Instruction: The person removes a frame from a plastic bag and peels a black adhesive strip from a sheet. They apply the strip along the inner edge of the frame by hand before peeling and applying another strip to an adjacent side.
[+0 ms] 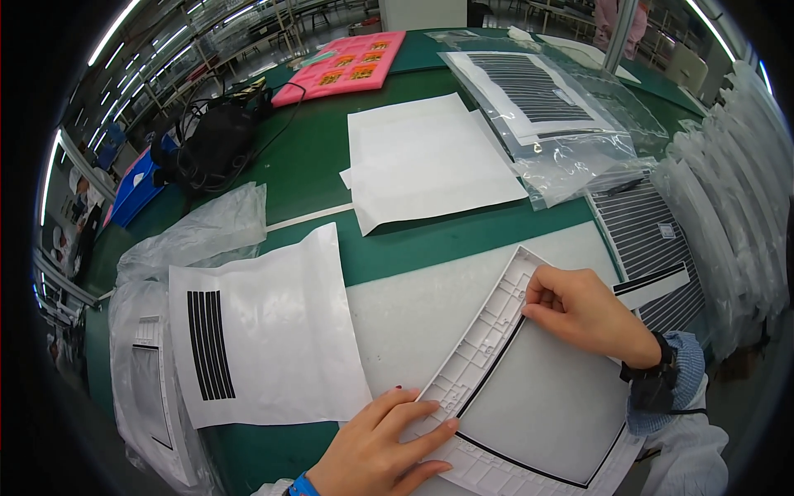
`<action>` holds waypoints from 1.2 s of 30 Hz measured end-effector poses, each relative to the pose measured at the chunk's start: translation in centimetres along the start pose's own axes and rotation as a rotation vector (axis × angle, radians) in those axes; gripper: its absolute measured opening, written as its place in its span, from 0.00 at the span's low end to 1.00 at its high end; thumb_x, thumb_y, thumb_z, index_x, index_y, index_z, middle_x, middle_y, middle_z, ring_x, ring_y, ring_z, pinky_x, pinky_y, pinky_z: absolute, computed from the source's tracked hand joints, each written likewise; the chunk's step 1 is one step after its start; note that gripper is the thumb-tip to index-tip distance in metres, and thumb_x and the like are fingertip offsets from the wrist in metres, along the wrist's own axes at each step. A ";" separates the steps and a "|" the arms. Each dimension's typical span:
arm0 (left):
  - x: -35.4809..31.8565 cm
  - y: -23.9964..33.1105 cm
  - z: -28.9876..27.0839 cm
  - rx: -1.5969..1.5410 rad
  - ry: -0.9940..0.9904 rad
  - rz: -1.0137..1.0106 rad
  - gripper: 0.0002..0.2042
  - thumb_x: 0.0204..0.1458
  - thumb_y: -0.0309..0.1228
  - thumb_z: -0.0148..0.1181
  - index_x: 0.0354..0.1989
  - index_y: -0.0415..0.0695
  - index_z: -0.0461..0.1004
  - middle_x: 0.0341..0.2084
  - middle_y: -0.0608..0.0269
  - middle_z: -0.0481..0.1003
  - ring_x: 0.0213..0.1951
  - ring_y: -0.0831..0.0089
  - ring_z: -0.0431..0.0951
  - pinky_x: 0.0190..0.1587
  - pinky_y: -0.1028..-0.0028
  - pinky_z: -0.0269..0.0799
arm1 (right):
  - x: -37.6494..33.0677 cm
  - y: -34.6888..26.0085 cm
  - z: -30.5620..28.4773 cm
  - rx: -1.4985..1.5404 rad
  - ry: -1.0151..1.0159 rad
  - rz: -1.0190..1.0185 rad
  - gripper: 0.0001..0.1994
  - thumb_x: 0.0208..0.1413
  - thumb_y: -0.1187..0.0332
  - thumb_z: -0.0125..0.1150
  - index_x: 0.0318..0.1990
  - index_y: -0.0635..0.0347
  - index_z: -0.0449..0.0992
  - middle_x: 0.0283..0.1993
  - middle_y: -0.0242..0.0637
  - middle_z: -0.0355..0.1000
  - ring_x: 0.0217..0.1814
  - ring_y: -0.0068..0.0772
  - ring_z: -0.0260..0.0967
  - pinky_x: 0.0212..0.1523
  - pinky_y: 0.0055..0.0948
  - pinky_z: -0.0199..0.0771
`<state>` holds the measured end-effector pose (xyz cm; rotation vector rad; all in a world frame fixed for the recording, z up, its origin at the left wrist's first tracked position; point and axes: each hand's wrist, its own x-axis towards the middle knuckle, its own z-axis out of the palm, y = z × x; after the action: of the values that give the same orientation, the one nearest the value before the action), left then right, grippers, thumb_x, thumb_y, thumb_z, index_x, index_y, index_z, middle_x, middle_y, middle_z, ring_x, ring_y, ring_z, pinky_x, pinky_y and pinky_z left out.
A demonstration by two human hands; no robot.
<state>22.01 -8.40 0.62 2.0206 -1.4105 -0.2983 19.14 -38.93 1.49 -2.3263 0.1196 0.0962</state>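
Note:
A white plastic frame (484, 335) with a ribbed border lies tilted in front of me on a white mat. Black strips (493, 364) line the inner edge of its opening on several sides. My right hand (583, 314) is closed in a pinch at the far corner, its fingertips on the end of the black strip along the left inner edge. My left hand (385, 442) lies with fingers spread over the frame's near left corner, touching border and strip. Left of it lies a white sheet (281, 331) bearing several short black strips (212, 345).
Bagged frames (149, 372) lie at the left edge; many more bagged pieces (728, 207) stand at the right. Striped sheets (653, 240) and a plastic-wrapped stack (538, 99) lie nearby. Farther off are white paper (430, 161), a black bag (219, 145) and a pink foam tray (343, 70).

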 end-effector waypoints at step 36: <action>0.2 0.1 -0.1 -0.004 0.007 -0.007 0.19 0.47 0.33 0.67 0.49 0.45 0.79 0.51 0.48 0.71 0.54 0.45 0.70 0.55 0.55 0.69 | 0.1 0.9 0.5 -0.063 0.136 0.032 0.06 0.54 0.75 0.63 0.34 0.67 0.72 0.20 0.36 0.70 0.20 0.24 0.65 0.23 0.24 0.65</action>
<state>22.05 -8.54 0.75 2.0214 -1.3982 -0.2965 19.15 -39.16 0.52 -2.3935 0.2252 -0.0428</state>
